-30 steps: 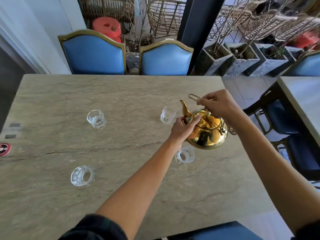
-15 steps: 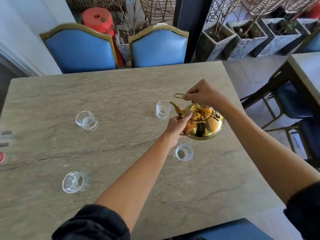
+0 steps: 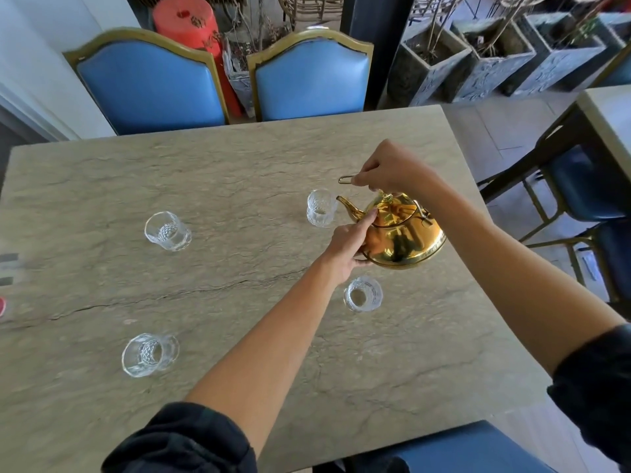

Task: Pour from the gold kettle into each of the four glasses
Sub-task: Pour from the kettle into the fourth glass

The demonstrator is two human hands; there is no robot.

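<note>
Right hand [image 3: 389, 170] grips gold kettle [image 3: 403, 237] handle (spout toward glass [image 3: 320, 208]).

Worktop [image 3: 239, 172]: beige stone-look slab, veined, long dark crack running left to right across middle. Four clear cut-pattern glasses standing upright on it, well apart: far-left glass [image 3: 167, 231], near-left glass [image 3: 150, 354], far-right glass [image 3: 320, 208], near-right glass [image 3: 362, 294]. Small dark marks [image 3: 8, 268] at left edge, red object [image 3: 1, 307] partly cut off just below them. Surface otherwise bare stone.
</note>
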